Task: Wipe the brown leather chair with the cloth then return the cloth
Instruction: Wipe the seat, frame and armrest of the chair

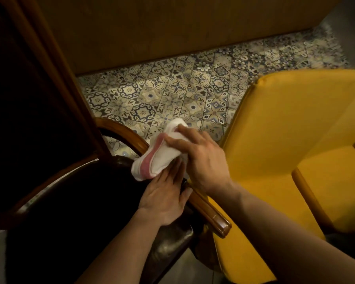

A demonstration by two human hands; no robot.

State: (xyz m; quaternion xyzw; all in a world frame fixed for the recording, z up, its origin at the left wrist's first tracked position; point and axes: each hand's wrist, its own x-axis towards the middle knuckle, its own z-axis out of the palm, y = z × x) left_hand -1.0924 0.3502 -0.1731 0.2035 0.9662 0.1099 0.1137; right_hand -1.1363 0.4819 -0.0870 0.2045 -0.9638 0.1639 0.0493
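Patterned tile floor point(168, 95) w/ brown chair point(103, 193), yellow chair point(285, 130).

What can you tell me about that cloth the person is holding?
The cloth is white with a pink stripe, soft like toweling, folded into a thick bundle. It is held between both hands: the right hand grips it from above, the left hand supports it from below. It sits above the dark leather seat, beside the wooden armrest.

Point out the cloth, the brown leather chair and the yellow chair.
cloth point(162, 155): head view, white folded middle.
brown leather chair point(168, 249): head view, shiny seat edge.
yellow chair point(291, 124): head view, backrest.
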